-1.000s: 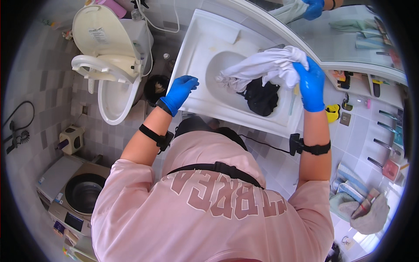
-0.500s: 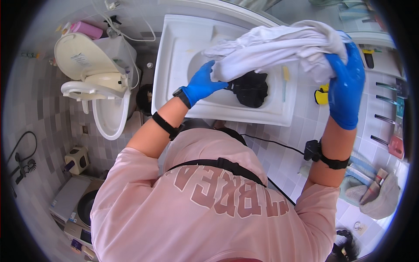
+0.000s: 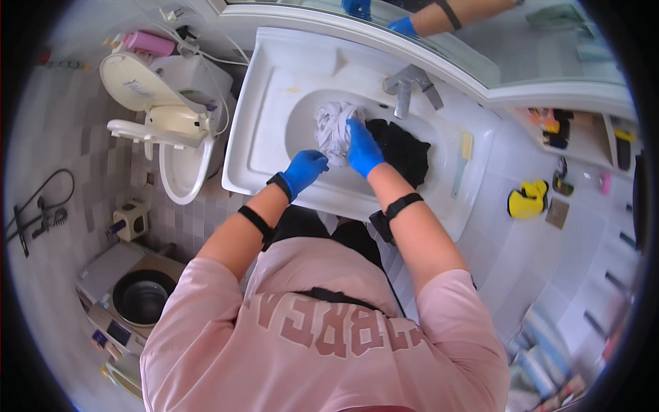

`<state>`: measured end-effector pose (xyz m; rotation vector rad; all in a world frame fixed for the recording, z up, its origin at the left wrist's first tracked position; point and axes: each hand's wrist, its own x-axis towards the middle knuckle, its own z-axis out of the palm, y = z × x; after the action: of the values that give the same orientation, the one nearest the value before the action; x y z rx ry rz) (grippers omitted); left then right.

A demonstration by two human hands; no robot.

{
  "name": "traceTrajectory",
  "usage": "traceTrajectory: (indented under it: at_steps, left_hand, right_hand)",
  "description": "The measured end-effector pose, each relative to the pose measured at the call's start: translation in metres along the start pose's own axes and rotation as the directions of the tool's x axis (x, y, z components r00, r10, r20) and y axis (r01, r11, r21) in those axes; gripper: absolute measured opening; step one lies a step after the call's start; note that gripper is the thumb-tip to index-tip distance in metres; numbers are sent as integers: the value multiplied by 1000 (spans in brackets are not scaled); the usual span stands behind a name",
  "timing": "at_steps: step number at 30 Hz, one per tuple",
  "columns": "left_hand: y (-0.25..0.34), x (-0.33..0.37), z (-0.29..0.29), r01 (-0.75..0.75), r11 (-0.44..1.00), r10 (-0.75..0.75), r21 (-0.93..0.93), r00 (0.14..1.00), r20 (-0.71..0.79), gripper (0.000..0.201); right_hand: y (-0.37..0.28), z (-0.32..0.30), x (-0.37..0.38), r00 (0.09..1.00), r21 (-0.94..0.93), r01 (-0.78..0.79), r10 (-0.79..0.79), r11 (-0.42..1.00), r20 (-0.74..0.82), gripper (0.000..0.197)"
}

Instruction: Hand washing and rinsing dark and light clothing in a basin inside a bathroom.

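From where I sit at the far end of the rig, the white cloth [image 3: 332, 130] lies bunched in the bowl of the sink [image 3: 255, 127], toward its left side. The gloved right hand [image 3: 362, 147] is on the cloth's right side, fingers pointing away and partly bent — how tightly they close on it I cannot tell. The left hand [image 3: 304, 174] is loosely curled at the bowl's near left edge, its fingertips right by the cloth's lower edge; whether they pinch any of it I cannot make out.

The black cloth [image 3: 406, 152] fills much of the bowl's right side, close beside the right hand and wrist, so I read little room that way. Leftward there is more: a broad flat ledge runs from the bowl to the sink's outer rim. Over the far edge hangs the tap [image 3: 406, 86], its spout ending near the top of the black cloth, and beyond it the mirror frame [image 3: 439, 63] slants down to the right — the upper limit for either hand. A small brush [image 3: 465, 154] with a yellow head lies on the right ledge. The near rim passes beneath both forearms, with the person's body just behind it.
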<state>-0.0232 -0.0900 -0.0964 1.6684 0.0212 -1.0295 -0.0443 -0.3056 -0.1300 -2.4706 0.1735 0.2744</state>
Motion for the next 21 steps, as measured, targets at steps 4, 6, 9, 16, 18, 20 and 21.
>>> traceTrajectory:
  at_steps: [4,6,9,16,18,20,21]
  left_hand:
    - [-19,-30,-11,-72,997,74,28,990,-120,25]
    - [-17,-58,-15,-84,986,56,-141,980,-190,26]
    - [-7,-90,-27,-84,974,37,-212,975,-219,26]
    - [-24,-133,-78,-141,904,40,-403,968,-248,24]
    - [-33,-133,-93,-162,904,74,-396,971,-227,26]
    - [-45,-132,-109,-166,883,73,-439,973,-220,25]
    - [-42,-132,-116,-165,885,74,-435,973,-217,25]
  right_hand:
    - [-38,21,25,967,-411,-8,111,912,228,79]
    - [-63,9,46,885,-505,-190,369,842,283,89]
    - [-18,43,66,947,-556,-161,287,815,145,81]
    - [-14,-1,54,990,-124,-56,39,991,-136,58]
    - [-34,-25,60,990,-70,-23,13,997,-139,60]
    - [-79,-52,59,976,99,55,-33,994,-214,58]
    - [-120,-71,50,938,135,94,-42,986,-344,58]
